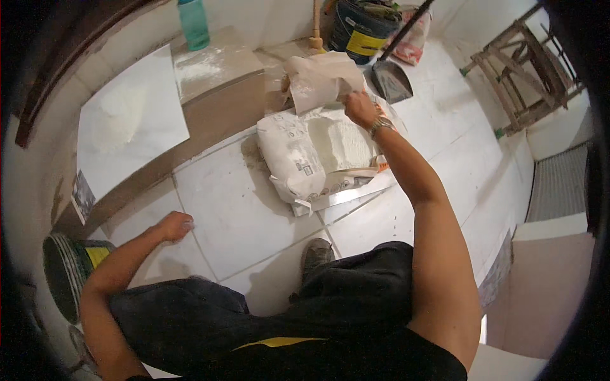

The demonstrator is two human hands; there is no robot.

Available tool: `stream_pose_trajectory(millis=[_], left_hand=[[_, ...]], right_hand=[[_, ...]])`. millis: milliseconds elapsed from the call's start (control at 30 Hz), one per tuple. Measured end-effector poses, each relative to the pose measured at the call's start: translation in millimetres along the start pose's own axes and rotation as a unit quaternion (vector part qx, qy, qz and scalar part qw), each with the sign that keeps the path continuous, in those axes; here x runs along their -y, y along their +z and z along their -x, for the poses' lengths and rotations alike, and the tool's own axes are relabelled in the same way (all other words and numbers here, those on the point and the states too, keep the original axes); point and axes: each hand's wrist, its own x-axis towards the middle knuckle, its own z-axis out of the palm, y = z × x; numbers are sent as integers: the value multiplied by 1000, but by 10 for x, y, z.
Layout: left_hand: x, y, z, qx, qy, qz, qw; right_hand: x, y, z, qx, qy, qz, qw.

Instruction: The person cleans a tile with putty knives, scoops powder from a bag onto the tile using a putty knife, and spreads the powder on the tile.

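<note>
A paper bag (289, 155) lies torn open on the tiled floor, with white powder (346, 141) showing inside. Its brown inner paper flap (321, 73) is folded up on the far side. My right hand (361, 109), with a watch on its wrist, is closed on the edge of that flap. Off to the left, my left hand (173, 227) hovers over the tiles with curled fingers. A pale spot shows at its fingertips, but what it holds, if anything, is too small to make out.
A white sheet (133, 124) with powder rests on a ledge (219, 108) at left, near a teal bottle (193, 25). Behind the bag are a dark bucket (359, 28) and a dustpan (391, 81). Another bucket (60, 273) lies left; a wooden stool (524, 66) stands far right.
</note>
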Motion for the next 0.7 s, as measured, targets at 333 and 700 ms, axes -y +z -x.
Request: stream_pose_trajectory(millis=[333, 700], left_hand=[[-368, -148, -109, 11, -18, 31, 999], [60, -99, 57, -12, -24, 50, 998]], right_hand=[[217, 800, -94, -17, -77, -48, 996], [151, 120, 354, 96, -15, -26, 995]])
